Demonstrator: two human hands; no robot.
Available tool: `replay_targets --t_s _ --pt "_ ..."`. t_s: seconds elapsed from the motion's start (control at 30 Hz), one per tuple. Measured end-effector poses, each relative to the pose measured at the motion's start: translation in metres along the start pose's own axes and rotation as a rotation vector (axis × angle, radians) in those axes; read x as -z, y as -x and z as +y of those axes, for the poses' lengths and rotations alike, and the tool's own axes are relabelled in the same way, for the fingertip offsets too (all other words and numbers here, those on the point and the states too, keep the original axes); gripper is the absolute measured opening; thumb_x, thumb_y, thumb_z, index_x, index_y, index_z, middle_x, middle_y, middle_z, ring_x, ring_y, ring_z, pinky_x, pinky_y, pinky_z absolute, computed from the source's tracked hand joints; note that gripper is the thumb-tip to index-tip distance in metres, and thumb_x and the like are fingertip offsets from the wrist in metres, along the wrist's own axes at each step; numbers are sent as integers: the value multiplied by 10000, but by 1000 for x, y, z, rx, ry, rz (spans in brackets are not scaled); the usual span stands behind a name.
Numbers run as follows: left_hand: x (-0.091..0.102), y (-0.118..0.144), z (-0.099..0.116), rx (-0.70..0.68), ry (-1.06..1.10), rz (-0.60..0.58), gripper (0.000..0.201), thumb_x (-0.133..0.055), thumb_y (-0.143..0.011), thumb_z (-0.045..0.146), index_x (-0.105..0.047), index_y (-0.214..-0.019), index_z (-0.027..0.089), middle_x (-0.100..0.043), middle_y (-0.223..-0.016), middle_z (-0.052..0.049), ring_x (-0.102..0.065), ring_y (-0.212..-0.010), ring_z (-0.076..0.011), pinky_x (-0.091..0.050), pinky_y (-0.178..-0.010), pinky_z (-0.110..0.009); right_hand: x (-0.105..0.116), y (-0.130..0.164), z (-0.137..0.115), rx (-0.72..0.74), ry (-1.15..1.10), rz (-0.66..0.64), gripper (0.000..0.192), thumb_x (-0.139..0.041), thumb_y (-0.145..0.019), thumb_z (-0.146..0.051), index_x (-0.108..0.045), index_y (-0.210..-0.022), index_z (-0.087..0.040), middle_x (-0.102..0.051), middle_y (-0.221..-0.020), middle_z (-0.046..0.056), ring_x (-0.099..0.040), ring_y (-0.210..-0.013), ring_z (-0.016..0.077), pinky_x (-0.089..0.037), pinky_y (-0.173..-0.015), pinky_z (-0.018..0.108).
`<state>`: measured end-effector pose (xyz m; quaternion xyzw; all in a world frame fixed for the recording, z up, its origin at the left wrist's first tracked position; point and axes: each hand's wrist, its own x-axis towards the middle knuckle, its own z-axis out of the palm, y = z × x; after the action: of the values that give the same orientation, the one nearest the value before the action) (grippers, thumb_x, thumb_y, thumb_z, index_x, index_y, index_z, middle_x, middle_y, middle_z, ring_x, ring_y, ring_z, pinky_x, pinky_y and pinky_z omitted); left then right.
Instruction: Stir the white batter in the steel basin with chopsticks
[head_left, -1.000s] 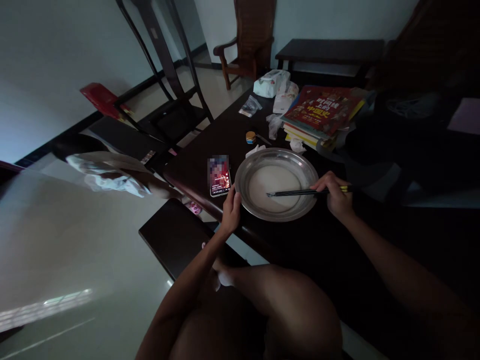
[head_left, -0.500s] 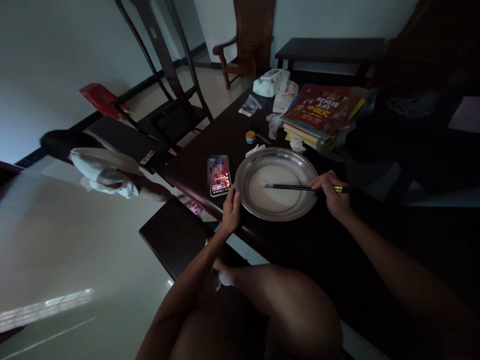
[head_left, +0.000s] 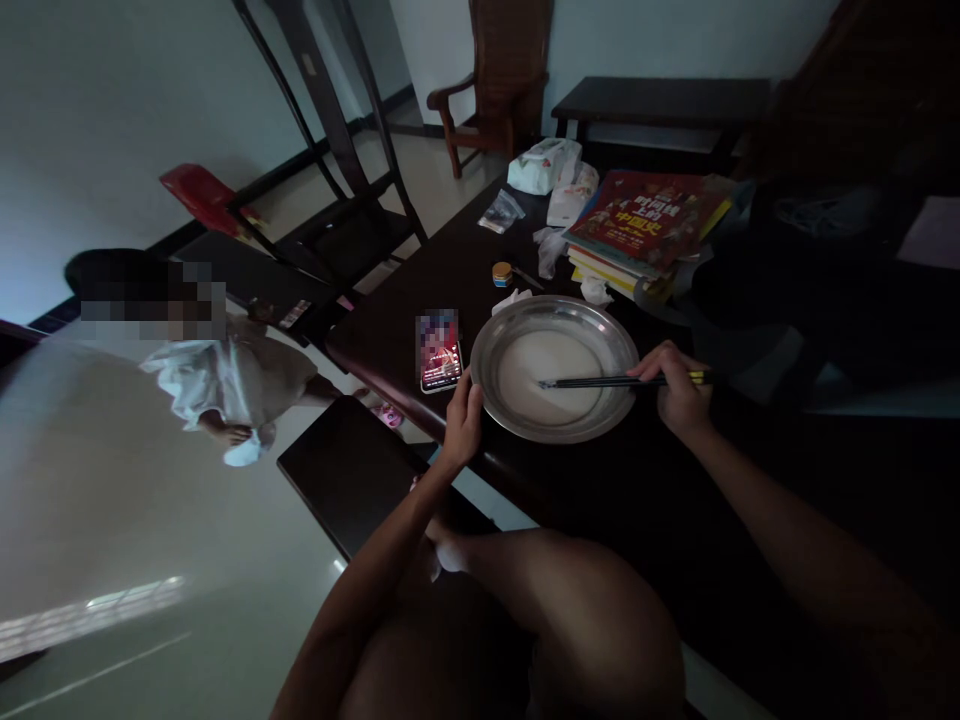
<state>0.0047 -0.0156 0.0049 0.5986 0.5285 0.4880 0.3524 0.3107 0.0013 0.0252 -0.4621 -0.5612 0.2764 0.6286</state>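
Dim, cool light, near-black from 3 to 5 o'clock. Glare streaks floor [head_left: 165, 530] at 8 o'clock; basin [head_left: 553, 431] glints softly. Wide-angle stretch at edges.

Red bk. cover [head_left: 660, 215], top of stack [head_left: 616, 276]: title 时间线上的中国史 can be read, white + yellow chars. Smaller line below not legible. Phone screen [head_left: 441, 352]: white txt. seen, too sm. to be read.
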Motion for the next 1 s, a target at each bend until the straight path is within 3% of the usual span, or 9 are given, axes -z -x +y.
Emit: replay_targets --t_s 0.17,0.33,0.5,0.7,0.87,1.0 --pt "0 0 1 -13 -2 6 678 -403 -979 705 -595 -1371 187 -657 -1414 -131 -604 -1333 -283 -452 -1158 -435 0 0 -2 12 84 -94 474 -554 -940 -596 -696 -608 -289 -741 -683 10 -651 -786 231 -493 -824 453" --pt "1 0 2 -17 -4 0 664 -408 -984 693 -590 -1383 195 -651 -1426 -123 -593 -1346 -282 -447 -1164 -436 0 -1 0 8 34 12 526 -535 -952 -591 -639 -548 -271 -694 -621 8 -611 -688 206 -478 -763 427" --pt "1 0 3 -15 -3 -3 668 -397 -986 694 -590 -1382 191 -644 -1433 -127 -584 -1358 -281 -434 -1175 -443 -1 0 -2 32 29 -68 474 -565 -944 -579 -687 -597 -280 -720 -658 5 -645 -755 215 -489 -797 432" --pt "1 0 1 -14 -3 -6 645 -399 -998 663 -583 -1391 185 -641 -1428 -136 -586 -1352 -288 -442 -1166 -447 0 0 -2 8 -4 2 522 -548 -949 -578 -636 -535 -272 -696 -607 10 -609 -664 207 -484 -736 430" --pt "1 1 1 -14 -3 1 636 -407 -1000 655 -582 -1391 186 -645 -1425 -134 -590 -1347 -285 -443 -1161 -438 -1 0 -2 38 43 -90 450 -566 -948 -558 -704 -618 -285 -744 -686 5 -651 -773 222 -491 -815 439" --pt "1 0 2 -21 -3 -9 659 -397 -995 677 -579 -1387 179 -646 -1426 -132 -597 -1336 -278 -451 -1152 -427 0 -1 0 22 36 -11 502 -548 -956 -569 -664 -572 -267 -721 -653 6 -622 -707 206 -474 -772 423"
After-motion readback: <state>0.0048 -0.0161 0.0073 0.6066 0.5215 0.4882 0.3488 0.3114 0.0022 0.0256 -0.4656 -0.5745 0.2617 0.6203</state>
